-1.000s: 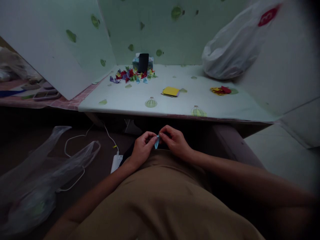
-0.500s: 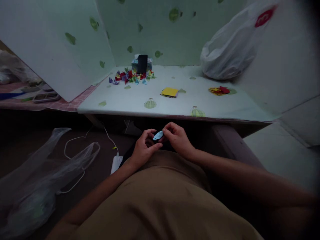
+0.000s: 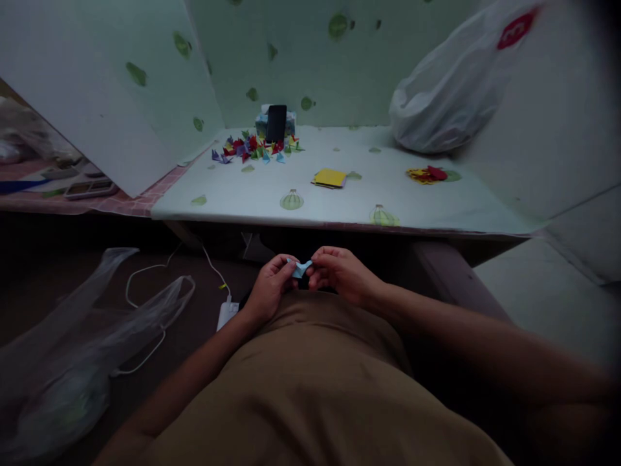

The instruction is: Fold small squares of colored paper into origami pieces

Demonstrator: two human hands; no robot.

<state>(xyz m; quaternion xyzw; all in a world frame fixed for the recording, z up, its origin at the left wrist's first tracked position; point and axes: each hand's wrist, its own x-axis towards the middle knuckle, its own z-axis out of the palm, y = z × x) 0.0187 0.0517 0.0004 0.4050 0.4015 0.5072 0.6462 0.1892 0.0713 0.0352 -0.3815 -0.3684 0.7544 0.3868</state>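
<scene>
A small piece of folded light-blue paper (image 3: 301, 268) is held between my two hands, just above my lap and below the table's front edge. My left hand (image 3: 275, 285) pinches its left end between thumb and fingers. The fingertips of my right hand (image 3: 339, 273) grip the narrow right end. Between the hands the paper dips in the middle, with points rising toward both sides. Parts of it are covered by my fingers. On the table lie several small folded paper cranes (image 3: 252, 147) in many colours, and a stack of yellow square paper (image 3: 330, 178).
A black phone (image 3: 276, 123) leans on a tissue box (image 3: 262, 123) at the back. Red and yellow paper pieces (image 3: 427, 174) lie at right, below a bulging white plastic bag (image 3: 436, 103). A clear plastic bag (image 3: 72, 362) and a cabled white power bank (image 3: 227, 314) are at left.
The blue paper has gone from a closed slim shape to a spread one with raised ends. My left hand has closed onto its left end; my right hand still pinches the other.
</scene>
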